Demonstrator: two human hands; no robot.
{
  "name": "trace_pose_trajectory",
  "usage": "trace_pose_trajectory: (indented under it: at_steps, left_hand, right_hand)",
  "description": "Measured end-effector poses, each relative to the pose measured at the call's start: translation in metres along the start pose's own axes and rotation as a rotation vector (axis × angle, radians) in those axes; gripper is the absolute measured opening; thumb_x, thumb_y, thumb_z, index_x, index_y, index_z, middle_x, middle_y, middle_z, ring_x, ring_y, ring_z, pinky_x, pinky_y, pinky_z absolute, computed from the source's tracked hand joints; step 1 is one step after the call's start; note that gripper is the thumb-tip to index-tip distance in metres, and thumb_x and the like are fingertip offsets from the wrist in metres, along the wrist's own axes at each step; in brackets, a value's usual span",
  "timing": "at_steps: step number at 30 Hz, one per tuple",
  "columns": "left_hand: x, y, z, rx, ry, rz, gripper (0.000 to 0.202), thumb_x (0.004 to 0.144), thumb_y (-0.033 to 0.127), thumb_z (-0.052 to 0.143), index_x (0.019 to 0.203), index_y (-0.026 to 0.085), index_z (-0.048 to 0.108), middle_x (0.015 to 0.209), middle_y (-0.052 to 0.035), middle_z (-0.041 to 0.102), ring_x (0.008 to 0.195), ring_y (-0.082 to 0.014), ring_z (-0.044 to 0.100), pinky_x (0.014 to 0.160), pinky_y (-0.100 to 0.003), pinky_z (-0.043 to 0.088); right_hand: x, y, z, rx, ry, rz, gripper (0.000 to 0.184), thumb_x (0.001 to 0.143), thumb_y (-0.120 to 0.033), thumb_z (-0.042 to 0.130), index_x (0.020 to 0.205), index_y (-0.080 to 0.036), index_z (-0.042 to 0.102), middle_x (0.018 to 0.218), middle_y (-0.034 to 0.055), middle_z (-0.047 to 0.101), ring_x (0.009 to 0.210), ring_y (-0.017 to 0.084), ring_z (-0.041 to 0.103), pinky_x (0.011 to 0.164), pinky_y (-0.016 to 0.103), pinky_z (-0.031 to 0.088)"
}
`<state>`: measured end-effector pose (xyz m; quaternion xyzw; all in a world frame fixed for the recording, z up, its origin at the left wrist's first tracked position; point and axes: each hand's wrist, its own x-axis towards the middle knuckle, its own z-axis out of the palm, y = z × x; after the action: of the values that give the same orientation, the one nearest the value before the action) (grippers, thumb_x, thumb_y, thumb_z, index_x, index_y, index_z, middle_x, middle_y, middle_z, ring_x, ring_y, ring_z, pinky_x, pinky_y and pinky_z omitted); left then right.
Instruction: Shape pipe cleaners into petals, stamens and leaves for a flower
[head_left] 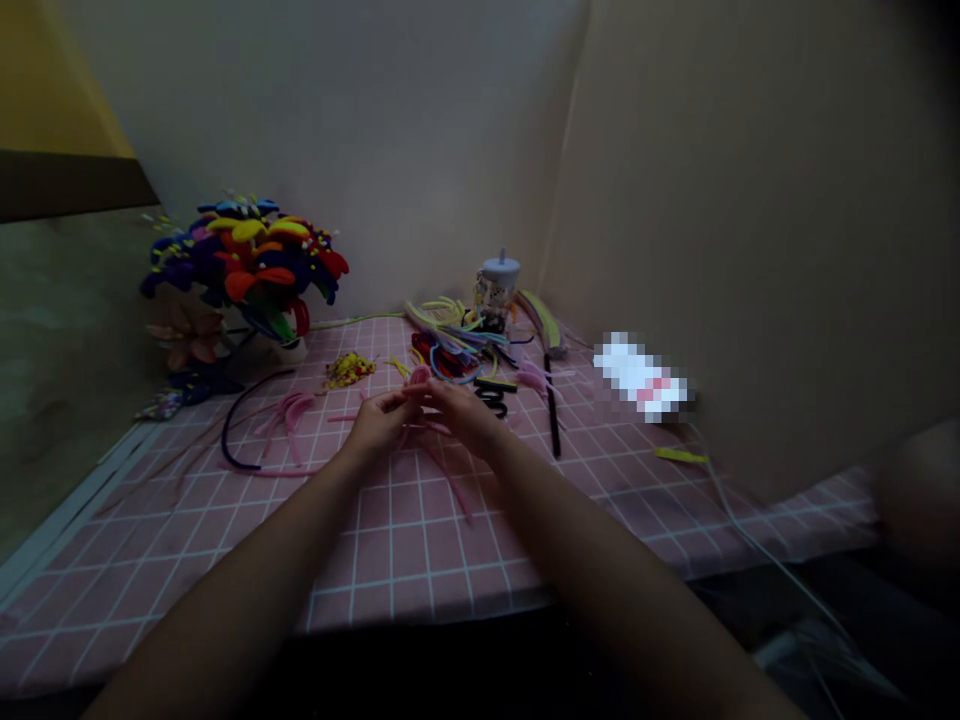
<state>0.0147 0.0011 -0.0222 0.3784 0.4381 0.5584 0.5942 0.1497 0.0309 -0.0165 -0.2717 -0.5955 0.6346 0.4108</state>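
Both my hands meet over the middle of the pink checked table cover (390, 560). My left hand (379, 420) and my right hand (465, 412) each pinch a pink pipe cleaner (420, 384), which is bent into a loop between the fingertips. Its loose pink ends trail down onto the cover below my wrists (450, 480). More pink pipe cleaners (289, 412) lie to the left of my left hand.
A bouquet of coloured pipe-cleaner flowers (251, 260) stands at the back left. A heap of mixed pipe cleaners (457, 345) and a small lidded cup (496, 285) sit in the corner. A black curled piece (491, 398), a dark rod (553, 410) and yellow beads (349, 370) lie nearby.
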Motion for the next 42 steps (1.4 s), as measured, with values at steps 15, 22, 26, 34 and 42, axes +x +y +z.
trace_pose_trajectory:
  at_steps: [15, 22, 26, 34, 42]
  left_hand:
    - [-0.004, -0.007, 0.007, -0.069, -0.032, -0.142, 0.015, 0.062, 0.021, 0.067, 0.070, 0.009, 0.062, 0.058, -0.0042, 0.062, 0.052, -0.0134, 0.060, 0.055, -0.026, 0.050]
    - [-0.005, 0.004, 0.012, -0.176, -0.023, -0.295, 0.010, 0.070, 0.006, 0.051, 0.073, 0.009, 0.060, 0.055, -0.0023, 0.059, 0.043, -0.0080, 0.054, 0.049, -0.020, 0.048]
    - [-0.002, 0.004, 0.010, -0.156, -0.084, -0.293, 0.012, 0.071, 0.004, 0.048, 0.071, 0.010, 0.059, 0.055, -0.0030, 0.060, 0.043, -0.0082, 0.055, 0.049, -0.019, 0.048]
    - [0.001, -0.013, 0.005, -0.083, -0.088, -0.352, 0.006, 0.071, 0.013, 0.058, 0.067, 0.009, 0.059, 0.054, -0.0043, 0.058, 0.046, -0.0103, 0.056, 0.046, -0.020, 0.047]
    - [0.000, -0.009, 0.003, -0.137, -0.018, -0.249, 0.010, 0.072, 0.019, 0.061, 0.074, 0.009, 0.062, 0.062, -0.0056, 0.062, 0.052, -0.0113, 0.060, 0.053, -0.022, 0.051]
  right_hand:
    - [0.004, 0.008, 0.000, -0.180, -0.056, -0.029, 0.036, 0.082, -0.045, 0.047, 0.089, -0.019, 0.071, 0.106, 0.0068, 0.065, 0.090, 0.017, 0.060, 0.074, 0.029, 0.048]
    - [0.005, 0.000, -0.007, -0.911, -0.050, -0.580, 0.029, 0.088, -0.027, 0.042, 0.094, -0.019, 0.069, 0.098, 0.0072, 0.068, 0.105, 0.018, 0.052, 0.096, 0.036, 0.035]
    - [-0.001, -0.005, -0.008, -1.129, -0.010, -0.664, 0.027, 0.088, -0.027, 0.043, 0.097, -0.019, 0.068, 0.099, 0.0061, 0.068, 0.108, 0.020, 0.049, 0.097, 0.038, 0.031]
    - [-0.009, -0.013, -0.003, -1.255, 0.090, -0.754, 0.027, 0.089, -0.025, 0.042, 0.097, -0.022, 0.067, 0.108, 0.0019, 0.065, 0.113, 0.020, 0.045, 0.101, 0.042, 0.025]
    - [-0.004, -0.009, -0.008, -0.845, 0.316, -0.723, 0.031, 0.086, -0.030, 0.045, 0.111, -0.020, 0.061, 0.114, 0.0081, 0.061, 0.108, 0.019, 0.053, 0.094, 0.037, 0.038]
